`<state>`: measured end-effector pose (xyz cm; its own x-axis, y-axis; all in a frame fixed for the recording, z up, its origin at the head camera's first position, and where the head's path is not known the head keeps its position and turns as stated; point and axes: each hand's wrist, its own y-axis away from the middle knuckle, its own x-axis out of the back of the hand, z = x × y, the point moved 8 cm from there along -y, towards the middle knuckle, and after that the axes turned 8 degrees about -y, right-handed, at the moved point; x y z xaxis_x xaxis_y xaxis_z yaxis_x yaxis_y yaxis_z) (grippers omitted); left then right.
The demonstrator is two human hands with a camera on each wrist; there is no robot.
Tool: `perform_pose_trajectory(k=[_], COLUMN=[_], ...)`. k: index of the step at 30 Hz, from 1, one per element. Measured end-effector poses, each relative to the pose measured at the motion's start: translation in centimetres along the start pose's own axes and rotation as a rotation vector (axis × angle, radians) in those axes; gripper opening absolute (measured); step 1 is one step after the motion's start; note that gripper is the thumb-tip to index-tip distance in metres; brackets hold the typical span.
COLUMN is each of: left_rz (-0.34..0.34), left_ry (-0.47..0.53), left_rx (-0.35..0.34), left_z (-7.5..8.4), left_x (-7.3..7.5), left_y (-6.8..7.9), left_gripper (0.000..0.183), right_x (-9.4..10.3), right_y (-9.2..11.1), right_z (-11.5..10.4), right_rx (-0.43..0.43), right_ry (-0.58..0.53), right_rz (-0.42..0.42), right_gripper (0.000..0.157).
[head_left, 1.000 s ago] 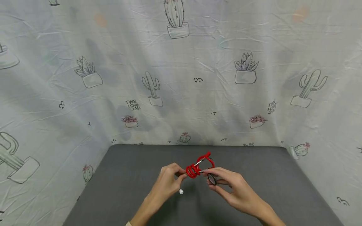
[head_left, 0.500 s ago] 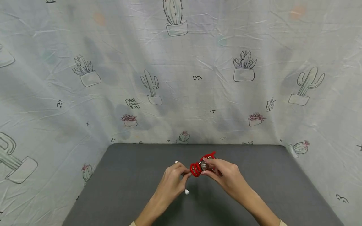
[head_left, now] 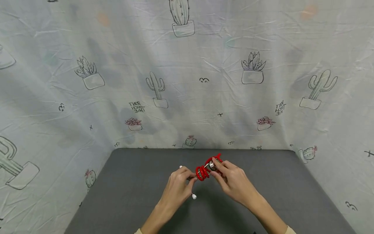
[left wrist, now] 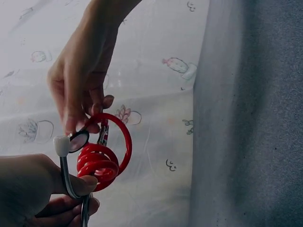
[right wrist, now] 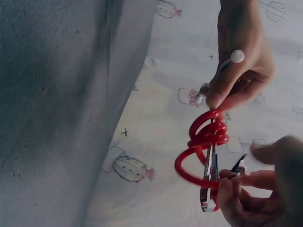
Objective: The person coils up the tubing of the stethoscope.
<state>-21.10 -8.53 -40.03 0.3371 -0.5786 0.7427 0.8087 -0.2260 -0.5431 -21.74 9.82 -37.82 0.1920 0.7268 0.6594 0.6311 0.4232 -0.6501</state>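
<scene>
A stethoscope with red tubing (head_left: pixel 201 173) is held up over the grey table between both hands. Its tubing is wound in several loops round the metal ear tubes (right wrist: pixel 211 158), with one wider loop on the right hand's side. My left hand (head_left: pixel 179 185) pinches the ear tubes close to the coil; a white eartip (head_left: pixel 194 196) sticks out below that hand and another shows above it. My right hand (head_left: pixel 238 182) grips the round metal chest piece (head_left: pixel 212 165) near the wider loop. In the left wrist view, the pale face of the chest piece (left wrist: pixel 79 141) shows beside the coil.
The grey table (head_left: pixel 137 175) spreads beneath both hands. A pale curtain (head_left: pixel 187 61) printed with cacti and potted plants hangs behind the table and along both sides.
My right hand has turned the chest piece and brought it up from below the tubing to beside the wider loop. My left hand has shifted slightly right, still pinching the ear tubes.
</scene>
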Motion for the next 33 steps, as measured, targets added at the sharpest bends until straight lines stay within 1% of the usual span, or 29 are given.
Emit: perform_pose_trajectory(k=[4, 7, 11, 13, 15, 19, 23, 27, 29, 33], left_rz=[0.0, 0.006, 0.038, 0.055, 0.069, 0.112, 0.168, 0.196, 0.2, 0.186], left_ry=[-0.005, -0.013, -0.048, -0.075, -0.107, -0.168, -0.23, -0.286, -0.31, -0.353], left_rx=[0.003, 0.003, -0.011, -0.02, -0.033, -0.075, -0.141, -0.196, -0.216, -0.253], left_z=[0.0, 0.1, 0.3, 0.4, 0.7, 1.2, 1.7, 2.1, 2.3, 2.7], left_x=[0.0, 0.1, 0.3, 0.4, 0.5, 0.8, 1.1, 1.2, 1.3, 1.2], left_y=[-0.1, -0.1, 0.0, 0.0, 0.0, 0.0, 0.0, 0.2, 0.3, 0.3], left_gripper=[0.012, 0.012, 0.012, 0.012, 0.012, 0.013, 0.017, 0.019, 0.019, 0.018], right_x=[0.1, 0.2, 0.2, 0.2, 0.2, 0.3, 0.3, 0.0, -0.2, -0.5], right_y=[-0.3, -0.5, -0.9, -1.0, -1.0, -1.0, -0.9, -0.6, -0.4, -0.1], right_z=[0.0, 0.4, 1.3, 1.9, 2.5, 3.4, 4.3, 4.8, 5.0, 5.4], right_rx=[-0.004, -0.046, -0.154, -0.232, -0.304, -0.43, -0.523, -0.598, -0.636, -0.708], right_ry=[0.015, 0.017, -0.028, -0.067, -0.101, -0.153, -0.195, -0.243, -0.262, -0.27], right_rz=[0.027, 0.048, 0.041, 0.04, 0.039, 0.044, 0.07, 0.076, 0.066, 0.028], right_gripper=[0.036, 0.031, 0.023, 0.023, 0.026, 0.038, 0.046, 0.04, 0.037, 0.034])
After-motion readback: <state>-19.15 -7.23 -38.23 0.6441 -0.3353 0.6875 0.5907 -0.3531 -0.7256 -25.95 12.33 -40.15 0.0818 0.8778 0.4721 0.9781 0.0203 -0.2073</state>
